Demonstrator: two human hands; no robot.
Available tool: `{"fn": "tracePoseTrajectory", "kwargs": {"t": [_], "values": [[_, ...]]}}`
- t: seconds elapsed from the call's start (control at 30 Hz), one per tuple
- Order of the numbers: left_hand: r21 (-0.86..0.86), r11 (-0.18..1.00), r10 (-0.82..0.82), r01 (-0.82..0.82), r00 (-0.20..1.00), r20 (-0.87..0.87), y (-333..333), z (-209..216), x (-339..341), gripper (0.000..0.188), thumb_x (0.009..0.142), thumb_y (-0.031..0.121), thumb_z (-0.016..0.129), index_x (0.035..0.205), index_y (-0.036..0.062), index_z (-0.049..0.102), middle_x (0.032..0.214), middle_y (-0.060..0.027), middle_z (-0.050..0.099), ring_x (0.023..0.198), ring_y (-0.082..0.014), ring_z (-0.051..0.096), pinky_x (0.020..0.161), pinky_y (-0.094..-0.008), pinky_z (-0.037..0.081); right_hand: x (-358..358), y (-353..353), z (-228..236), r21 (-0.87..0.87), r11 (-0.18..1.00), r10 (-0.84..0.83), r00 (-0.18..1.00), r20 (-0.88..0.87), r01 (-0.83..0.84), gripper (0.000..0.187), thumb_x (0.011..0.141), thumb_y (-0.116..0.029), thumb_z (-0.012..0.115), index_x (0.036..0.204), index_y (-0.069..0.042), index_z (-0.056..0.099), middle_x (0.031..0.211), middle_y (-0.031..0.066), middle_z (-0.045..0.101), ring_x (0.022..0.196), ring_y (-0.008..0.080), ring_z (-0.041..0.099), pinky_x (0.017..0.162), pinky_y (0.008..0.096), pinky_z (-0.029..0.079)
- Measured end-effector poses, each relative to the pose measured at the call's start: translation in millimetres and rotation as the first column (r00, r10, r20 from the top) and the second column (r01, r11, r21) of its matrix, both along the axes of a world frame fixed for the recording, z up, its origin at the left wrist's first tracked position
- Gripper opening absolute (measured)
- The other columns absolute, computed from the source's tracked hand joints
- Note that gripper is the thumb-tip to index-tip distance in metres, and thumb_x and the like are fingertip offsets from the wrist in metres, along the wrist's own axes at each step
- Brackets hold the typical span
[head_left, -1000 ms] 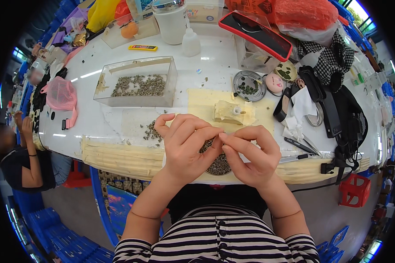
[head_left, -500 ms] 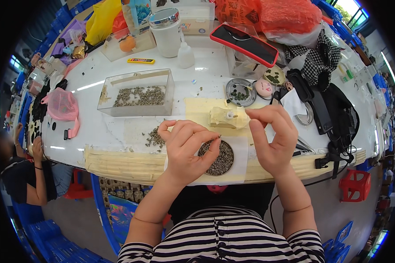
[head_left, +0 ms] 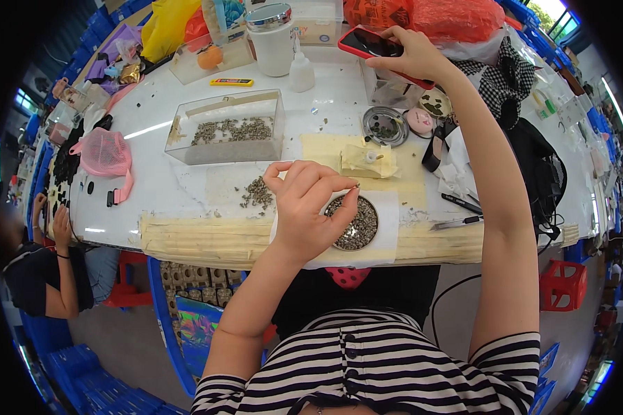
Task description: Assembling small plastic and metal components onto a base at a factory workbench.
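Note:
My left hand is closed in a pinch above the near edge of the table. Thumb and forefinger hold a tiny metallic piece, too small to make out exactly. Just under these fingertips a round dish full of small grey-brown metal bits rests on white paper. My right hand is stretched far forward over a phone in a red case. Its thumb and fingers are spread across the screen; whether they touch it I cannot tell. A tape-wrapped block with a small white peg sits beyond the dish.
A clear box of similar bits stands left of centre, with a loose pile nearer. Behind are a white canister and squeeze bottle. A knife-like tool lies at right. A co-worker sits at far left.
My right hand has moved from beside the taped block forward to the phone. My left hand keeps its pinch near the dish. The whole view has shifted slightly.

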State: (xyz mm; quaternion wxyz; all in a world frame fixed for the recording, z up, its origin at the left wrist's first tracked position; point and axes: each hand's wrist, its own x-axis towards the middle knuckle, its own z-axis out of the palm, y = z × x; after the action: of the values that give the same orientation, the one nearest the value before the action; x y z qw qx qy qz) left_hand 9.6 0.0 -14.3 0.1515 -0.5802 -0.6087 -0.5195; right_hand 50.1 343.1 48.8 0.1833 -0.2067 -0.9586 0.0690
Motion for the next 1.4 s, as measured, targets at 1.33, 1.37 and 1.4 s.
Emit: {"fn": "tracePoseTrajectory", "kwargs": {"t": [1.33,1.37,1.4], "values": [[-0.042,0.998,-0.039,0.037,0.999,-0.027,-2.5,-0.4,4.4,0.019,0.069,0.011,0.079,0.084,0.0149,0.067,0.084,0.0033,0.060,0.081,-0.0162,0.058,0.091,-0.0427,0.029,97.1,-218.4,-14.9,0.063,0.912,0.402,0.854,-0.330,-0.405,0.016,0.079,-0.017,0.077,0.082,-0.007,0.065,0.076,0.0047,0.064,0.069,0.0227,0.060,0.060,0.0336,0.048],[-0.031,0.999,-0.026,0.025,0.999,-0.037,-2.2,-1.0,4.2,0.020,0.068,0.011,0.079,0.084,0.0149,0.067,0.084,0.0033,0.061,0.081,-0.0163,0.058,0.091,-0.0427,0.029,96.9,-218.4,-18.3,0.036,0.919,0.383,0.864,-0.326,-0.393,0.016,0.080,-0.017,0.077,0.081,-0.007,0.065,0.075,0.0048,0.064,0.068,0.0229,0.061,0.059,0.0335,0.048],[-0.022,1.000,-0.016,0.015,0.999,-0.040,-1.9,-1.2,4.0,0.020,0.068,0.011,0.079,0.084,0.0149,0.067,0.084,0.0034,0.061,0.081,-0.0162,0.058,0.091,-0.0426,0.029,96.6,-218.2,-19.0,0.017,0.921,0.369,0.859,-0.356,-0.388,0.016,0.080,-0.016,0.077,0.082,-0.006,0.064,0.074,0.0051,0.064,0.067,0.0234,0.061,0.058,0.0337,0.048]]}}
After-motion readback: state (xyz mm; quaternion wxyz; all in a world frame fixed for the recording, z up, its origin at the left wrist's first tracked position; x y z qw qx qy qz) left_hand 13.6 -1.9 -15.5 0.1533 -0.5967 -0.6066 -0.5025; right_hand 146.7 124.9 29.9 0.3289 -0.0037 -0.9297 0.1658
